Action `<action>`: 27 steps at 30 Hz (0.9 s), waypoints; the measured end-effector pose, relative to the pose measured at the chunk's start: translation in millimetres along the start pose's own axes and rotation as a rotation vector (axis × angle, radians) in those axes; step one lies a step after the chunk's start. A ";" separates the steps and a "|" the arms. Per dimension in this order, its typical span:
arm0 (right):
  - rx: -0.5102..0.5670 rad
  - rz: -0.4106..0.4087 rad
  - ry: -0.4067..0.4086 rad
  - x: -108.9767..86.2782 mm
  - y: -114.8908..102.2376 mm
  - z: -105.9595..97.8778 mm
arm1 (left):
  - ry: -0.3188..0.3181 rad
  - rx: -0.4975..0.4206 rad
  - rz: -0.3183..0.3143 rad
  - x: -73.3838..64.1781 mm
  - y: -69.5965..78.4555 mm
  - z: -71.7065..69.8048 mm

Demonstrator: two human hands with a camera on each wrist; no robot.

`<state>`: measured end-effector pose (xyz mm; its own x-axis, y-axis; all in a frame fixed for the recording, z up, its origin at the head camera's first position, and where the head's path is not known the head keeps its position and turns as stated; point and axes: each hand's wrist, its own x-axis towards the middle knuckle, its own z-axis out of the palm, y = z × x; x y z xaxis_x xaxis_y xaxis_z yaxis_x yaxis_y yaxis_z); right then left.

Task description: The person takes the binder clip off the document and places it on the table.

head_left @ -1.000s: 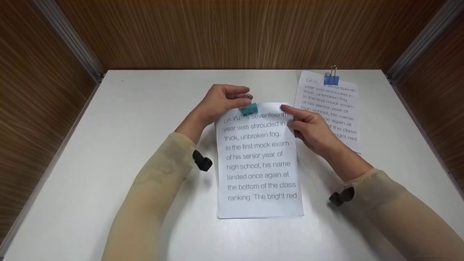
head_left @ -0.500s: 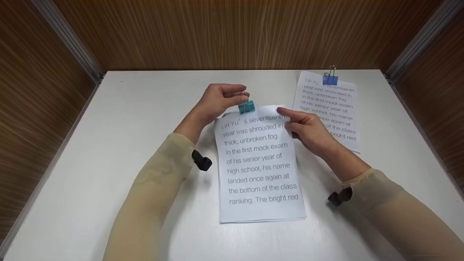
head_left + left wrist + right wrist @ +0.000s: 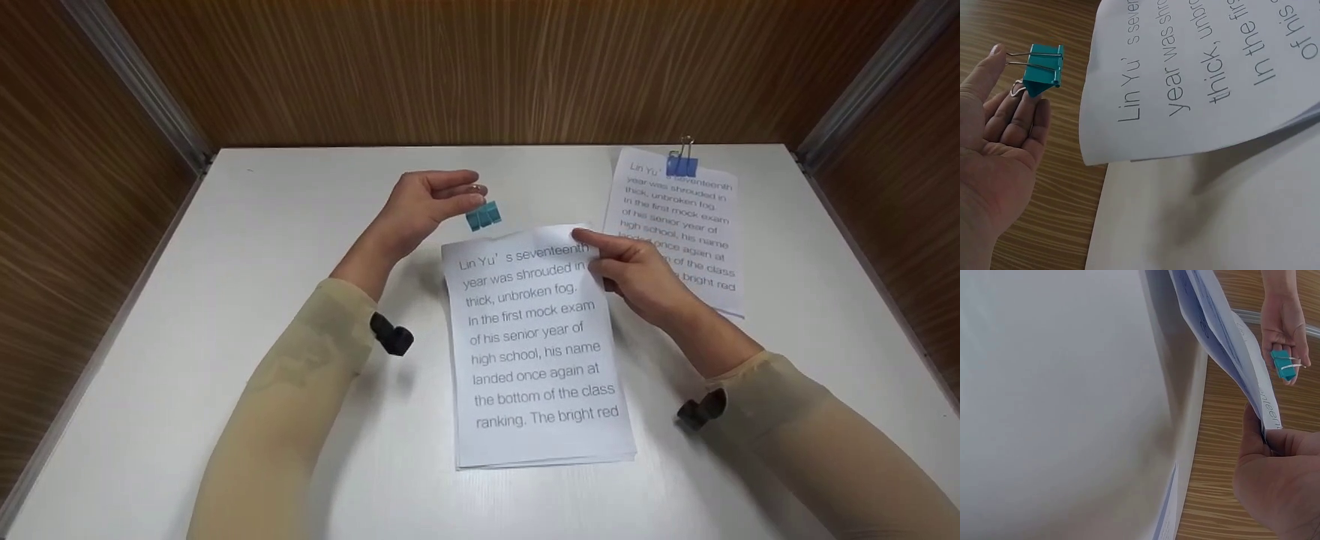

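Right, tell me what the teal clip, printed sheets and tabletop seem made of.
Teal clip: probably painted metal, smooth and evenly coloured; its wire handles gleam like bare steel. Printed sheets: matte white paper, judging by thin, softly curling edges. Tabletop: likely white laminate, given its faint sheen.

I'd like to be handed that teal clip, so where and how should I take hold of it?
Probably pinch its teal body, coming from the side of the paper stack: the left hand holds it by the wire handles, leaving the body jutting out toward that stack.
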<state>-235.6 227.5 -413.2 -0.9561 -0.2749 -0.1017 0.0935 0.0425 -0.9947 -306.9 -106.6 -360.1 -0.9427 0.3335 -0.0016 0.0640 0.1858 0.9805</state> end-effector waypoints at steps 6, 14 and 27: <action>-0.005 0.006 0.025 0.1 2.5 -2.5 | 0.015 -0.007 -0.018 -10.7 -3.7 -18.5; -0.001 0.025 0.037 1.4 7.4 -4.4 | 0.066 0.009 -0.069 -28.6 -16.7 -47.8; 0.041 0.037 0.018 6.0 8.6 -4.1 | 0.114 -0.006 -0.124 -56.5 -40.4 -88.8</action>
<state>-241.6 230.2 -422.3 -0.9565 -0.2566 -0.1388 0.1402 0.0129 -0.9900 -285.2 -215.1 -382.1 -0.9743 0.2013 -0.1007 -0.0567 0.2133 0.9753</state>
